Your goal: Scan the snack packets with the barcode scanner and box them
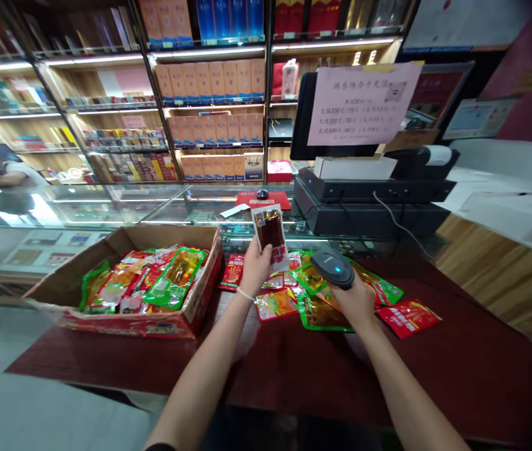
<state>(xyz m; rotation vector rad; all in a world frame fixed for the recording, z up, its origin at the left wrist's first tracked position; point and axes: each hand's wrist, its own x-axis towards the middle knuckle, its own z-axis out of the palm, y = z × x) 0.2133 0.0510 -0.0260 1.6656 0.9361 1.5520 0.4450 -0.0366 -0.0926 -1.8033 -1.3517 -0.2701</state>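
Left hand (255, 263) gripping a snack packet (270, 230) upright, right hand (355, 299) clasping a barcode scanner (333, 265) beside it

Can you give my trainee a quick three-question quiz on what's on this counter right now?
1. True or false: the left hand holds a snack packet upright.
2. What does the right hand grip? A) a barcode scanner B) a computer mouse C) a pen
3. Where do the loose packets lie relative to the cardboard box?

Key
1. True.
2. A.
3. To its right, scattered on the dark red counter, under and around both hands.
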